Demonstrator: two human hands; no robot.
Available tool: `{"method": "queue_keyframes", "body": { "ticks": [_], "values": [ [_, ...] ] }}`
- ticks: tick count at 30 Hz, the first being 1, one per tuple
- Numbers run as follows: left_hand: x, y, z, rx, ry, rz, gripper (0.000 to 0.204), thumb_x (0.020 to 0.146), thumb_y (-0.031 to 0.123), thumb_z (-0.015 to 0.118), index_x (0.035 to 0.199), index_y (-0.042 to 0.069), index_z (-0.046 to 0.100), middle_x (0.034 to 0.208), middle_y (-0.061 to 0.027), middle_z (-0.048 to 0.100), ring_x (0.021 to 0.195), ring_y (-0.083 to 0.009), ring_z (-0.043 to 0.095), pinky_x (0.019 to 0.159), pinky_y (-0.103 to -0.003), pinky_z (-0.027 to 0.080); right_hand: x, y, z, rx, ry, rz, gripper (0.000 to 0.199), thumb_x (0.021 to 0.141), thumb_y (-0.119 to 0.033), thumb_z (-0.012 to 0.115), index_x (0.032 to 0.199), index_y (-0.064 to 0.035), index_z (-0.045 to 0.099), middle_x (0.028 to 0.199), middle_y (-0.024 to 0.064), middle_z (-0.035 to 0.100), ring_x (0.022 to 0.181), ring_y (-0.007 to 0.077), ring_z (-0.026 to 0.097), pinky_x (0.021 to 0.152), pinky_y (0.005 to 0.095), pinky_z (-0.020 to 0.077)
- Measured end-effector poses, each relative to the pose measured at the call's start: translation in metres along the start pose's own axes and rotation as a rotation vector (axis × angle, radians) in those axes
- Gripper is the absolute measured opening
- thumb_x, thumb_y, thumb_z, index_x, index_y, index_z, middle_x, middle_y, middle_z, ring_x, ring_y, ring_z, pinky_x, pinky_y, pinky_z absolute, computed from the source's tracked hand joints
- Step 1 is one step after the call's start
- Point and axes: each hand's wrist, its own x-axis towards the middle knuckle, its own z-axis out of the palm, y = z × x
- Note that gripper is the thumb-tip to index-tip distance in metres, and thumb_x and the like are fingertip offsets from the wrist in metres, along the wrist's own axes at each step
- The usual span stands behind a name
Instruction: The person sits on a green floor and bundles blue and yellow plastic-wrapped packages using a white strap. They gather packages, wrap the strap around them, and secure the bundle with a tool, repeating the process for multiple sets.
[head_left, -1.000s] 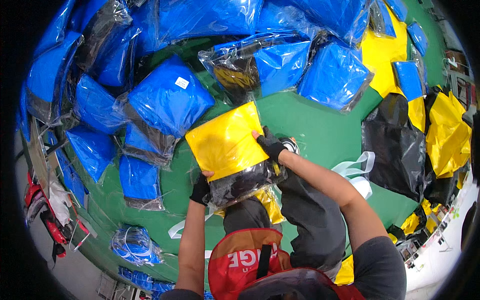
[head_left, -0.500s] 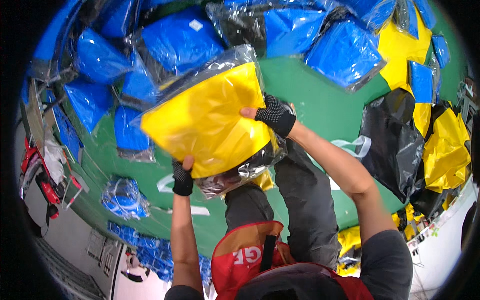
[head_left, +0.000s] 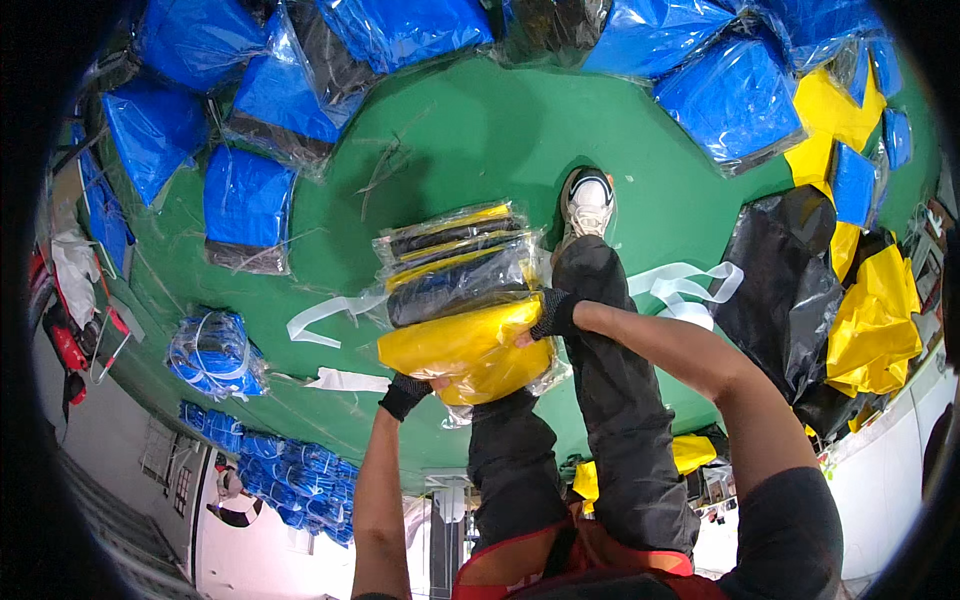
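Both gloved hands, left hand [head_left: 405, 395] and right hand [head_left: 553, 314], squeeze a stack of yellow and black plastic-wrapped bundles [head_left: 462, 300] from opposite sides, so none slip out.

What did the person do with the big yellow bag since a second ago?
Both hands, left hand and right hand, swung the yellow plastic-wrapped packet down from face-up and flat to edge-on against a stack of black-and-yellow packets. The grip stayed, and the green floor is unchanged.

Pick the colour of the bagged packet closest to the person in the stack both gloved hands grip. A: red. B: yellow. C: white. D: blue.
B: the left hand and right hand hold a stack whose nearest packet is yellow.
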Motion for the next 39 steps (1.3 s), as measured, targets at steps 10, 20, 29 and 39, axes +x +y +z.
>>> {"method": "queue_keyframes", "body": {
  "ticks": [10,20,29,39],
  "values": [
    [0.042,-0.053,-0.050,0.350,-0.097,0.047,0.048,0.081,0.032,0.063,0.120,0.008,0.049,0.117,-0.0095,0.056,0.109,-0.0256,0.051,0.096,-0.038,0.039,0.097,0.123,0.019,0.276,-0.077,0.064,0.115,0.054,-0.079,0.059,0.136,-0.0028,0.031,0.136,0.0193,0.037,0.122,0.0358,0.038,0.101,0.0411,0.0311],
    [0.061,0.142,0.037,1.029,0.441,0.814,0.074,0.074,0.052,0.058,0.130,0.007,0.041,0.119,-0.0235,0.048,0.115,-0.0415,0.040,0.102,-0.051,0.023,0.042,0.015,-0.040,-0.086,0.188,0.182,0.070,0.071,-0.056,0.055,0.119,-0.0058,0.046,0.116,0.0139,0.050,0.104,0.0295,0.047,0.090,0.0383,0.0377],
    [0.131,0.145,0.025,1.445,0.360,0.548,0.072,0.069,0.041,0.067,0.130,0.010,0.043,0.109,-0.0208,0.054,0.098,-0.0390,0.050,0.084,-0.048,0.037,-0.105,-0.083,-0.107,-0.116,1.513,-0.427,0.026,0.086,-0.029,0.054,0.099,-0.0057,0.058,0.092,0.0043,0.062,0.079,0.0200,0.054,0.075,0.0336,0.0444],
    [0.083,0.113,-0.064,1.383,0.219,0.369,0.060,0.086,0.049,0.039,0.123,0.003,0.048,0.120,-0.0233,0.051,0.106,-0.0409,0.049,0.089,-0.046,0.039,-0.229,0.117,0.155,0.972,1.778,-0.029,0.022,0.087,-0.029,0.051,0.088,-0.0073,0.057,0.076,0.0033,0.054,0.067,0.0130,0.048,0.063,0.0286,0.0416]
  ]
}}
